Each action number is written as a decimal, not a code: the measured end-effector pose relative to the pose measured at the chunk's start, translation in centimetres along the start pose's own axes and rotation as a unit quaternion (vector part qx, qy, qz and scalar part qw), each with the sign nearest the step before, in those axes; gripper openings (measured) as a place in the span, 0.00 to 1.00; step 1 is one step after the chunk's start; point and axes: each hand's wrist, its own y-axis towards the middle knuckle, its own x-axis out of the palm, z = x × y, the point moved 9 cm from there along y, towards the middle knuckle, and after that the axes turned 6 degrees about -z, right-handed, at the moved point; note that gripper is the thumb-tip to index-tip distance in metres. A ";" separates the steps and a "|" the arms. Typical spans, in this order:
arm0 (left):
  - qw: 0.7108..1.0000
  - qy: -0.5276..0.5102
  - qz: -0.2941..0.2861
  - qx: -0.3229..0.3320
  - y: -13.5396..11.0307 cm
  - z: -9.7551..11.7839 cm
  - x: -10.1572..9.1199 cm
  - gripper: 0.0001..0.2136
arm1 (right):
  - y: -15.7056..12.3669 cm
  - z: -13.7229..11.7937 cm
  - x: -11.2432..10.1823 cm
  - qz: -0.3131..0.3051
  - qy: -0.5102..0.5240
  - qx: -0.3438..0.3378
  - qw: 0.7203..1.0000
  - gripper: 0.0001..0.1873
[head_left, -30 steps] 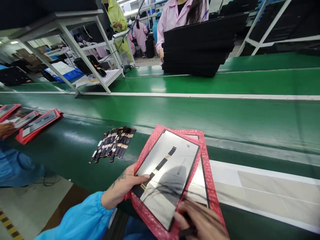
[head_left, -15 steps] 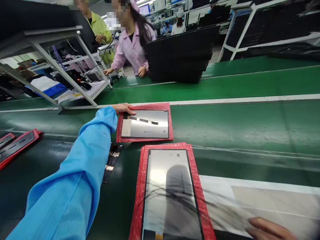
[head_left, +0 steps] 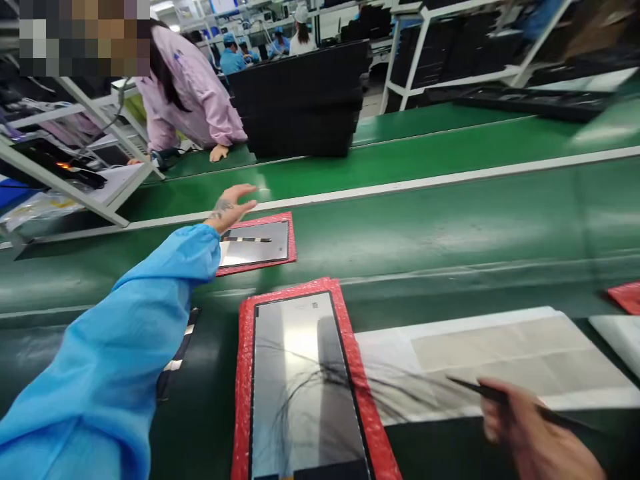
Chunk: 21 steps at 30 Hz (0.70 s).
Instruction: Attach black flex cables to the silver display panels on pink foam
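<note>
Our left hand [head_left: 231, 208] is empty, thumb and fingers spread apart and pointing to three o'clock, toward ten o'clock from the middle of our view. It hangs over the far left corner of the far display panel [head_left: 275, 248], and we cannot tell whether it touches the red wrap beneath. Our right hand [head_left: 533, 430], at four o'clock and blurred, pinches a dark pointed tool [head_left: 463, 383], apparently tweezers, its tip aimed toward ten.

The far display panel lies at nine o'clock, screen-back up on red bubble wrap [head_left: 293, 257], with a dark flex cable [head_left: 247, 239] banded in pale patches across it. The near display panel [head_left: 305, 373] lies at six o'clock on its own red bubble wrap, running out of view at the bottom.

At eight o'clock, our blue sleeve [head_left: 95, 360] partly hides dark, pale-banded strips [head_left: 173, 367] on the green table [head_left: 430, 233]. A white sheet with grey-beige rectangles [head_left: 480, 353] spreads at four, beside the near wrap. Farther out, a co-worker in a pink coat [head_left: 200, 87] leans between ten and eleven, one hand on the surface; a black stack [head_left: 300, 100] stands at twelve, a white-framed rack [head_left: 415, 60] at one.
</note>
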 end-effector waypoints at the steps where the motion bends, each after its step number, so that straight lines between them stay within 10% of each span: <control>1: 0.998 -0.014 -0.040 0.050 -0.8 3.0 2.7 0.21 | -0.1 -0.2 0.0 0.002 0.003 0.027 1.000 0.18; 4: 0.969 -0.045 -0.185 0.158 -4.9 12.0 11.8 0.14 | -0.3 -1.5 0.1 0.006 0.012 0.049 0.999 0.21; 6: 0.900 -0.052 -0.333 0.276 -9.5 18.1 18.2 0.18 | -0.6 -2.3 0.5 -0.016 0.001 0.021 1.000 0.21; 9: 0.832 -0.078 -0.423 0.351 -14.0 23.0 24.1 0.27 | -1.2 -1.8 1.4 -0.068 -0.007 0.005 0.998 0.19; 14: 0.801 -0.065 -0.482 0.350 -14.7 23.0 29.1 0.34 | -1.6 -0.1 1.3 -0.042 0.031 -0.049 0.997 0.20; 21: 0.811 -0.057 -0.507 0.288 -13.1 21.7 29.2 0.32 | -1.3 0.1 2.0 -0.030 -0.009 -0.078 0.996 0.21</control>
